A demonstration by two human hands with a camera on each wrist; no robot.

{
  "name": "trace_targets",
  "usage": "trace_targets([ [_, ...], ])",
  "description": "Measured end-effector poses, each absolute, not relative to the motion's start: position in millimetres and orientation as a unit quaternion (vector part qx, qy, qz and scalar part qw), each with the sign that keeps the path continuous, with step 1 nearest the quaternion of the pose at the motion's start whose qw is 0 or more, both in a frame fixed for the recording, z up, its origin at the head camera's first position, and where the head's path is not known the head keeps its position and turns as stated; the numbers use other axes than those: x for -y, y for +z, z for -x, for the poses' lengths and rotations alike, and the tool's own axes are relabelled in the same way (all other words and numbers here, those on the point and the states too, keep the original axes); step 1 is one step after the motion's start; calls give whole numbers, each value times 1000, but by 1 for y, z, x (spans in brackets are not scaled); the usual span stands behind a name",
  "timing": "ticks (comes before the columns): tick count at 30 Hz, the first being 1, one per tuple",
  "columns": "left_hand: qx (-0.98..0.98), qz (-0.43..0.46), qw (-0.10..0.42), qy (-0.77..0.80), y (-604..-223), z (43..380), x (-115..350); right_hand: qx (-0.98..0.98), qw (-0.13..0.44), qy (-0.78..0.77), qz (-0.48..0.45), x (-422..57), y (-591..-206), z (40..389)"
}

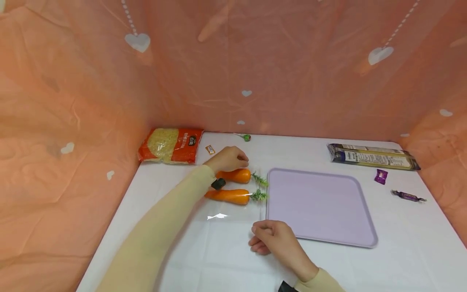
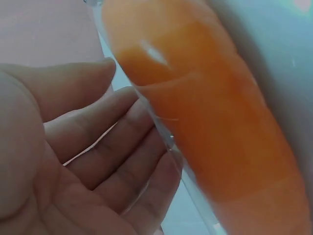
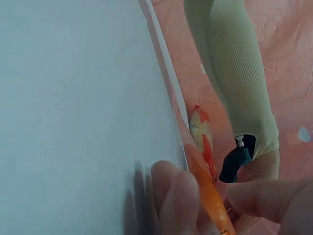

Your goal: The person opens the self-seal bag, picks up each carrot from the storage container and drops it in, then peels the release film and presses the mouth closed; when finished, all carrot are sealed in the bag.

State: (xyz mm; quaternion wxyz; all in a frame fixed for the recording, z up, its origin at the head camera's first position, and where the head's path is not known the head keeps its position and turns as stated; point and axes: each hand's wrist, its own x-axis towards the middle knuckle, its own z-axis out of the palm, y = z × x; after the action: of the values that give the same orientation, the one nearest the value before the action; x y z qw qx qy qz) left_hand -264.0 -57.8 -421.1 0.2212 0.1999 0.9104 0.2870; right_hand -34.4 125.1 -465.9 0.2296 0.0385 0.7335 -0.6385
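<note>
Two orange carrots with green leafy tops lie side by side in clear plastic, the upper carrot (image 1: 237, 176) and the lower carrot (image 1: 233, 196). My left hand (image 1: 228, 159) is at the far side of the upper carrot. In the left wrist view, its loosely bent fingers (image 2: 142, 112) and its thumb, spread from them, lie right along the edge of the plastic-covered carrot (image 2: 195, 107). My right hand (image 1: 275, 241) hovers by the near left corner of a lilac tray (image 1: 317, 202), fingers loosely curled around nothing.
A red and yellow food packet (image 1: 169, 146) lies back left, near a small wrapped sachet (image 1: 210, 149) and a green lollipop (image 1: 246, 138). On the right are long dark packets (image 1: 373, 157), a purple sweet (image 1: 381, 176) and a twisted-wrapper sweet (image 1: 408, 196). Orange cloth (image 1: 292, 81) hangs around the table.
</note>
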Motion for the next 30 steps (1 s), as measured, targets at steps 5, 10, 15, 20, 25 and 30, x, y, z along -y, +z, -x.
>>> trace_targets([
  [5, -912, -179, 247, 274, -423, 260, 57, -714, 229, -659, -53, -114, -471, 37],
  [10, -915, -185, 244, 265, -421, 259, 56, -711, 225, -664, -54, -105, -473, 41],
  [15, -914, -188, 238, 271, -422, 259, 57, -715, 210, -663, -65, -99, -475, 47],
  [20, -907, -209, 231, 285, -421, 259, 62, -731, 170, -657, -71, -95, -476, 51],
  [25, -903, -220, 195, 312, -417, 257, 73, -744, 126, -652, -77, -97, -469, 55],
  [30, -898, -220, 160, 345, -411, 254, 86, -774, 72, -622, -100, -117, -454, 68],
])
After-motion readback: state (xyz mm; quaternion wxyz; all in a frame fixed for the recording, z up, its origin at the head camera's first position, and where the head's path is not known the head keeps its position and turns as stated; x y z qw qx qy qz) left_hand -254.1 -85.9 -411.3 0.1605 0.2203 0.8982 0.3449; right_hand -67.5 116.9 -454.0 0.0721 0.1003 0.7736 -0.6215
